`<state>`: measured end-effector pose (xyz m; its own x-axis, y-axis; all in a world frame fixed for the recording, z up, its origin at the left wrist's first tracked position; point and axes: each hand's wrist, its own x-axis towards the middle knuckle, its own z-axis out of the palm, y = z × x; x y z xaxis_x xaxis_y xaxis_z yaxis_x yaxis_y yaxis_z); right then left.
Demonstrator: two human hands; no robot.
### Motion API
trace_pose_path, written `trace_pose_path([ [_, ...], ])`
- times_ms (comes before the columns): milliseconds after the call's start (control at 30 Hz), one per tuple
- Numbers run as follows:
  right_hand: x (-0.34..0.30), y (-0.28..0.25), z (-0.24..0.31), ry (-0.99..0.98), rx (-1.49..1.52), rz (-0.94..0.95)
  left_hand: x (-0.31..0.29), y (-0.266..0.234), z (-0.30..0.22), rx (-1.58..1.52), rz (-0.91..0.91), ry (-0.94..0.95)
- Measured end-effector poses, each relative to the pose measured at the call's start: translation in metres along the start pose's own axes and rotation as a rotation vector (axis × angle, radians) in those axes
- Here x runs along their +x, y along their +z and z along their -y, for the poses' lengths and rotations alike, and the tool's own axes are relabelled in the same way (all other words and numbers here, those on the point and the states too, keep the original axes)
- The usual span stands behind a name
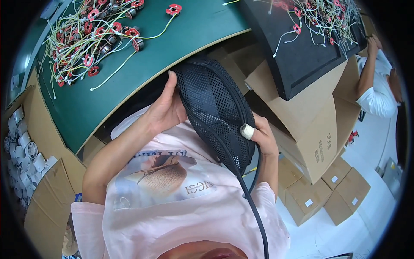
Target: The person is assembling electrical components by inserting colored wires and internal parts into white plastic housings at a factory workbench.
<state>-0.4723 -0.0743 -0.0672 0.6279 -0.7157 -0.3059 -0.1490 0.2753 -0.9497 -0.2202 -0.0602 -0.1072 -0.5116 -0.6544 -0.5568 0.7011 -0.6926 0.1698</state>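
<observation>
A black mesh bag (213, 103) with a zipper and rounded ends is held up in front of my chest, just under the table edge. What fills it is hard to make out through the mesh. My left hand (166, 108) supports its left side, thumb pointing up and fingers hidden behind it. On the opposite side my right hand (264, 134) grips the bag near its lower end. The right thumb wears a white wrapping (247, 131) and presses on the mesh. From the bag's lower end a black cable (255, 205) runs down past my body.
Wired red-and-silver parts (99, 36) lie heaped on the green table (142, 71). More fill a black tray (297, 64) above open cartons (308, 129). White plastic pieces (26, 155) sit in a carton at left. Closed boxes (308, 198) stand on the floor; another person (377, 86) is at far right.
</observation>
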Motion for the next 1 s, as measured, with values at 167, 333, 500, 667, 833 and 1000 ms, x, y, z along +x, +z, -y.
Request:
trace_pose_path([
  [167,0.008,-0.002,-0.028,0.233,0.155,-0.066,0.019,-0.002,-0.001,-0.065,-0.135,-0.035],
  [333,0.044,-0.012,-0.061,0.429,0.413,-0.443,0.061,0.006,-0.004,-0.059,-0.194,0.031],
  [500,0.144,-0.065,-0.116,0.077,-0.135,-0.732,0.083,-0.025,-0.010,0.076,-0.251,0.116],
  [667,0.153,-0.072,-0.135,-0.160,-0.914,-0.759,0.045,-0.023,-0.002,0.453,-0.187,-0.151],
  [833,0.080,-0.033,-0.136,-0.084,-0.680,-0.793,0.018,0.016,-0.009,1.043,-0.149,-0.028],
  [1000,0.172,-0.025,-0.167,-0.009,-0.485,-0.816,0.000,0.023,-0.022,1.414,-0.192,0.073],
])
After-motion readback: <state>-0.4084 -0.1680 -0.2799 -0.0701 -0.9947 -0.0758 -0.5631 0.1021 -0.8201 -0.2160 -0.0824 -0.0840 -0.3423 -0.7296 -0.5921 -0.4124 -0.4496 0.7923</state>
